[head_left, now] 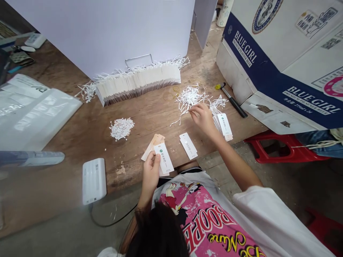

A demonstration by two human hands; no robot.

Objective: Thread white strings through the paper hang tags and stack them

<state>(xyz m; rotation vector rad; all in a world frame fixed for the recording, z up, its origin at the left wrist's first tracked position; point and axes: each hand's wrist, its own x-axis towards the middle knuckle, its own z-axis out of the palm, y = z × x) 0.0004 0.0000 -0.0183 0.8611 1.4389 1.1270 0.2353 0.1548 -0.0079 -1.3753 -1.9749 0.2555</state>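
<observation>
My left hand (151,167) grips a few printed hang tags (164,160) near the table's front edge, thumb on top of the white one. Orange-tan tags (151,145) lie fanned out just behind it. My right hand (203,119) reaches to the near edge of a heap of white strings (190,95), its fingertips pinched on a string (180,119) that trails to the left. Between the hands lies a small stack of white tags (188,146). Right of my right hand is a bundle of tags (224,125) with its strings (218,103) spread behind it.
A long row of strung tags (139,85) stands against a pale board (120,35). White bits (122,129) are heaped at centre left. A power bank (93,181), plastic bag (53,114), hammer (234,102), large beer carton (268,71) and red stool (278,146) surround the work area.
</observation>
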